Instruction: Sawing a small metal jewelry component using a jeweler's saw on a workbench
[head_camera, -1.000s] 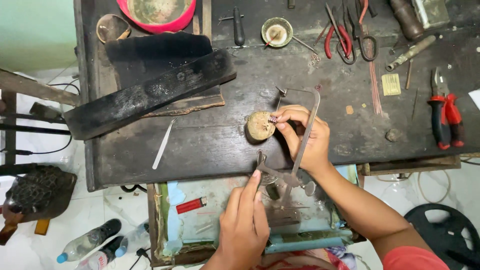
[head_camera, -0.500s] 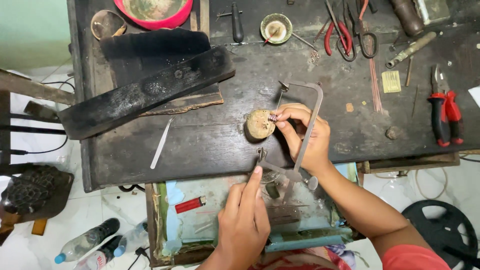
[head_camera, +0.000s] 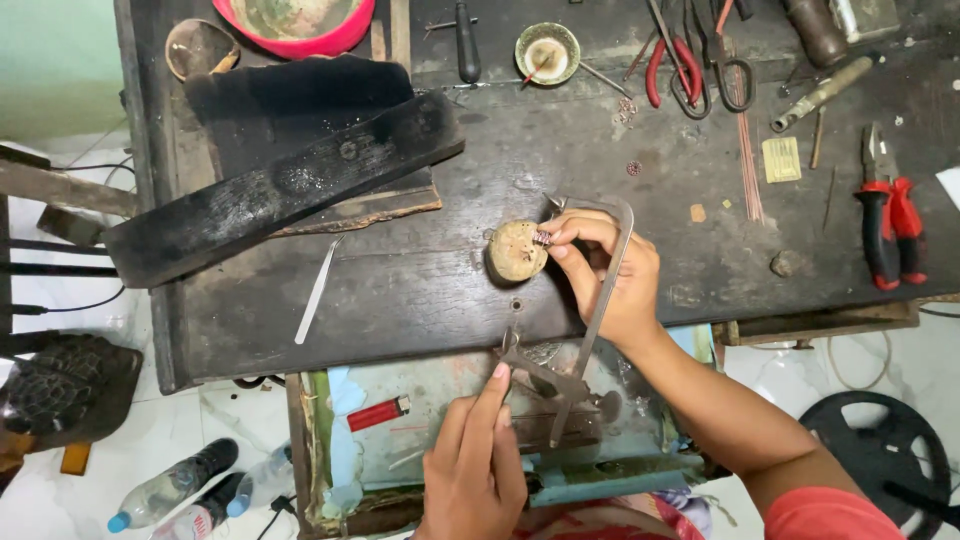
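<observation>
Gripping the handle end of a jeweller's saw frame (head_camera: 590, 330) at the near edge of the dark workbench (head_camera: 420, 290), the left hand (head_camera: 475, 465) is closing its fingers around the tool above an open drawer holding a red lighter (head_camera: 378, 412). The right hand (head_camera: 605, 275) is reaching through the frame and pinching a small coiled piece (head_camera: 542, 237) against a round wooden block (head_camera: 517, 250) on the benchtop. Farther back, tweezers (head_camera: 318, 290), a charred block (head_camera: 285, 185), red pliers (head_camera: 890, 220) and a pink bowl (head_camera: 300, 22) are lying well apart.
</observation>
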